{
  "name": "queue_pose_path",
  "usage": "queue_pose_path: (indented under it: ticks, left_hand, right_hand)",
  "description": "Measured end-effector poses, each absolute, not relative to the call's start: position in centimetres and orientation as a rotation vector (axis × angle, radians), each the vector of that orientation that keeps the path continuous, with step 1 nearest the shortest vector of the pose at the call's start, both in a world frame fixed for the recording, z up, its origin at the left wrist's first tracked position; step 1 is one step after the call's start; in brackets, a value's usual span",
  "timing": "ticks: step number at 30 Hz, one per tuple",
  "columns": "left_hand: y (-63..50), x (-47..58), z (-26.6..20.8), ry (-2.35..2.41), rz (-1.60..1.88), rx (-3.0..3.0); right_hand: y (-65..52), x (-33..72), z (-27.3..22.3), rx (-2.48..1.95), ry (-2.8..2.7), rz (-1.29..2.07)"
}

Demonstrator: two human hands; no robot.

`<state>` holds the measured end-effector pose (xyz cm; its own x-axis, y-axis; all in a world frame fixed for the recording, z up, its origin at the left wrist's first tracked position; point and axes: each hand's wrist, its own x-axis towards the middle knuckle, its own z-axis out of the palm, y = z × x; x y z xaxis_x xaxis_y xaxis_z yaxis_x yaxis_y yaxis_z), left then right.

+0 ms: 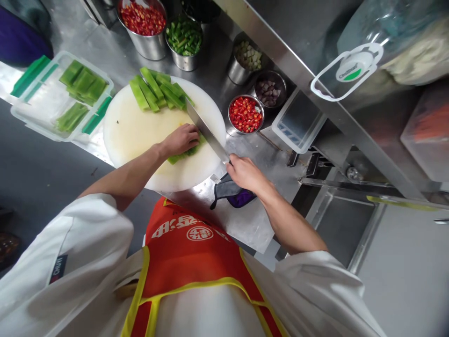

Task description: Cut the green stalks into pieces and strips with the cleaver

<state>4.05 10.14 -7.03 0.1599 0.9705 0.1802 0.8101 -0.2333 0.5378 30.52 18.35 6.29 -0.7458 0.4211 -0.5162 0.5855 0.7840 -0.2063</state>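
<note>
My right hand is wrapped round the handle of a cleaver. Its wide blade stands over the right half of a round white cutting board. Just left of the blade, my left hand presses down with curled fingers on cut green vegetable pieces, partly hidden beneath it. At the board's far side lies a loose pile of long pale-green vegetable strips; the blade's tip reaches close to their right end.
Left of the board, an open plastic container holds green vegetable pieces. Metal pots of chopped red chillies and green chillies stand behind. A bowl of red chillies sits right, beneath a metal shelf edge. A dark cloth item lies nearby.
</note>
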Motion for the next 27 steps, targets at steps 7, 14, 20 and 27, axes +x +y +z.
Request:
queue_pose_path:
  ticks: [7,14,20,27]
  left_hand:
    - [9.9,4.3,-6.4,1.71,0.649,2.174]
    - [8.2,4.3,-6.7,1.906,0.561,2.123]
    - [8.2,4.2,-7.1,1.897,0.538,2.15]
    - [8.3,4.1,-7.1,1.884,0.549,2.124]
  right_hand:
    - [17.7,30.1,4.2,0.788,2.485,-0.51]
    - [18.0,29.8,4.7,0.774,2.504,-0.5]
    - [17.9,30.3,7.4,0.747,2.501,-0.495]
    - [17.3,30.0,7.0,0.75,2.483,-0.508]
